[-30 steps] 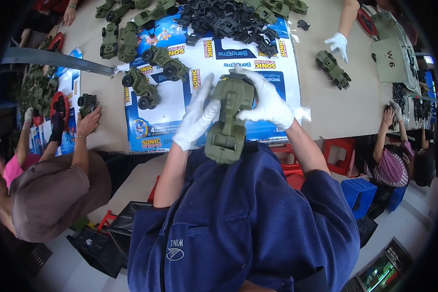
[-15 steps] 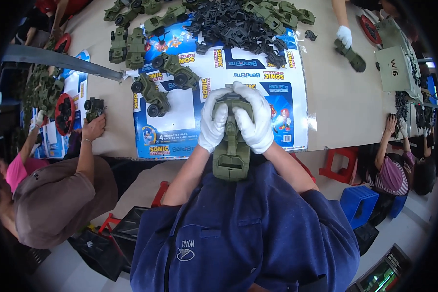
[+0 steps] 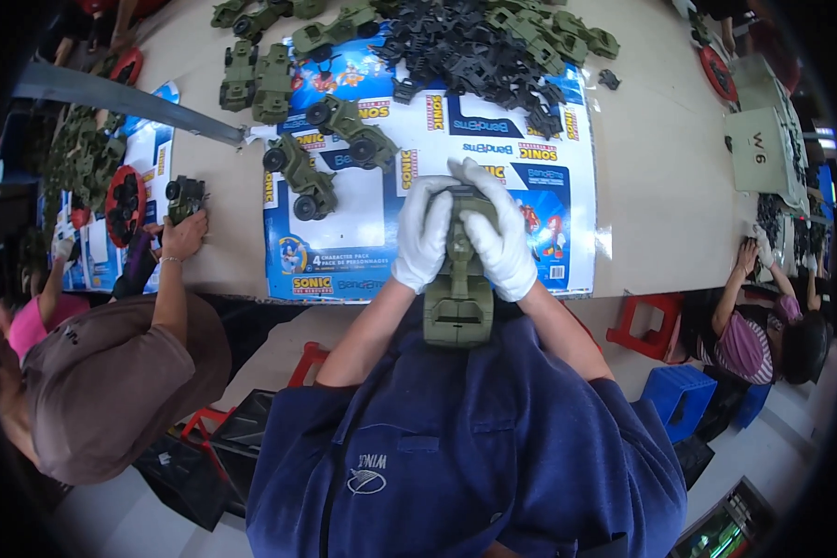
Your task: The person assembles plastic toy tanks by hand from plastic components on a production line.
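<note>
A toy assembly workshop: a long bench strewn with green toy trucks, a heap of black parts, and seated workers.

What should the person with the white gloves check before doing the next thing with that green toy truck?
1. Both hands on the green toy truck: ok. The left hand and right hand grip its upper end.
2. Gloves on both hands: ok, both white.
3. Truck over the table: not ok. Its lower end hangs past the table edge, above the lap.
4. Wheels fitted on this truck: cannot tell, the hands hide that part.
5. Spare black parts nearby: ok, a pile lies at the far side of the printed cardboard sheet.
6. Room on the sheet: ok, bare space beside the two wheeled trucks.
</note>
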A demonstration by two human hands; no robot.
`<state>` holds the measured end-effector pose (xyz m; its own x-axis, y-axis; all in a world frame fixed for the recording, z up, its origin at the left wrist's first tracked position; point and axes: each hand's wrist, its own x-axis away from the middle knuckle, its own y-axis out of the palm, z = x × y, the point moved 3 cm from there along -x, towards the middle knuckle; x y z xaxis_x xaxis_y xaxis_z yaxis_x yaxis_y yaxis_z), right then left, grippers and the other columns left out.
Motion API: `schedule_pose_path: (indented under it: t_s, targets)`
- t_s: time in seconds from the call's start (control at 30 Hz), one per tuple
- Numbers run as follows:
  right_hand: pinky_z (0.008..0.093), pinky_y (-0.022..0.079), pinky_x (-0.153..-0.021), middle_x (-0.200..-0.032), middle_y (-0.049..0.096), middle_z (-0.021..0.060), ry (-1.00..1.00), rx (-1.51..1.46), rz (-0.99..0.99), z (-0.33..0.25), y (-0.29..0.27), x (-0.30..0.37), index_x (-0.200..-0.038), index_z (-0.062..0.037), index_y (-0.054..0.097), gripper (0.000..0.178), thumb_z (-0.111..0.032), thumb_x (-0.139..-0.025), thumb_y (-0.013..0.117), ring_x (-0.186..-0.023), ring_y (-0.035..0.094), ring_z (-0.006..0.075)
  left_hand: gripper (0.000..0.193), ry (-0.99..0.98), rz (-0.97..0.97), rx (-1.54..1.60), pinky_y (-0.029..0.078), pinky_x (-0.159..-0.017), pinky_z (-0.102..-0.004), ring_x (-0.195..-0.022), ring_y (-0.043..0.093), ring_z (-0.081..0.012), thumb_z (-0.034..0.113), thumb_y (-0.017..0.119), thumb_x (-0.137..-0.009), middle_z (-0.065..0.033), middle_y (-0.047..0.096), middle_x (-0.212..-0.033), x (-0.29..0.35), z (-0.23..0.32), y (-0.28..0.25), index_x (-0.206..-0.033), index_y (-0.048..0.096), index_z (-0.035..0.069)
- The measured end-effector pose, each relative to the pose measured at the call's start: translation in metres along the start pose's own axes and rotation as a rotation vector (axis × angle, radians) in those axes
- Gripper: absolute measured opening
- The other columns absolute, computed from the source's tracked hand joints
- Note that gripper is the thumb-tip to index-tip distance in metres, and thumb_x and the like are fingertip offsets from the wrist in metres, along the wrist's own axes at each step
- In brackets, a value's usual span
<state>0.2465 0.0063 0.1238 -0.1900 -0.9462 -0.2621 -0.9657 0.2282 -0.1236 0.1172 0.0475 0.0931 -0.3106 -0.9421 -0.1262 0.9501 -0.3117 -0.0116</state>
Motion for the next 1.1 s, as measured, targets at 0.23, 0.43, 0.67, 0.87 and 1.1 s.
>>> schedule_pose_path:
  t_s: [0.23,0.43,0.67,0.87,1.1]
  targets:
    - [0.0304,0.047,-0.096,-0.111,0.069,0.0136,0.327,0.427,0.271,0.115,-0.138,-0.012,-0.119,-0.0026,0.065,0.032,-0.024,-0.096,0.062,-0.103,0.064,0.0206,0.037,0.250,0.455,-0.890,0.046,-0.090,-0.0453,-0.105,0.056,-0.0337,0.034,0.070,-0.084,-0.0172,0.057,-0.111,-0.041,-0.034,-0.077,-0.108,0.060,0.007]
    - [0.0382,0.048,-0.098,-0.117,0.067,0.0197,0.038,1.515,0.563,0.099,-0.241,-0.023,-0.124,-0.0013,0.062,0.043,-0.021,-0.087,0.068,-0.104,0.065,0.0342,0.081,-0.638,0.411,-0.421,0.045,-0.101,-0.0343,-0.118,0.059,-0.0274,0.037,0.087,-0.072,-0.0154,0.061,-0.127,-0.045,-0.128,-0.229,-0.135,0.052,0.002]
    - [0.0382,0.044,-0.104,-0.131,0.059,0.0192,0.178,1.110,0.107,0.156,-0.139,-0.100,-0.127,-0.0074,0.061,0.048,-0.027,-0.084,0.068,-0.122,0.057,0.0319,0.039,-0.900,0.185,0.102,0.054,-0.087,-0.0325,-0.096,0.067,-0.0186,0.015,0.076,-0.086,-0.0056,0.070,-0.109,-0.023,-0.133,-0.201,-0.122,0.064,0.006]
    - [0.0456,0.048,-0.083,-0.100,0.068,0.0120,0.205,1.307,0.088,0.179,-0.114,-0.112,-0.109,-0.0116,0.067,0.034,-0.030,-0.079,0.069,-0.096,0.064,0.0323,0.031,-0.918,0.039,0.278,0.052,-0.084,-0.0316,-0.094,0.066,-0.0161,0.013,0.069,-0.091,-0.0052,0.069,-0.104,0.060,-0.162,-0.164,-0.121,0.064,0.004]
    - [0.0415,0.056,-0.074,-0.098,0.070,0.0129,-0.074,1.244,-0.239,0.141,-0.070,-0.037,-0.109,-0.0111,0.068,0.027,-0.011,-0.083,0.062,-0.083,0.069,0.0301,0.108,-0.821,0.187,-0.557,0.042,-0.105,-0.0389,-0.128,0.050,-0.0331,0.053,0.077,-0.076,-0.0244,0.051,-0.137,0.040,-0.078,-0.114,-0.152,0.022,-0.002]
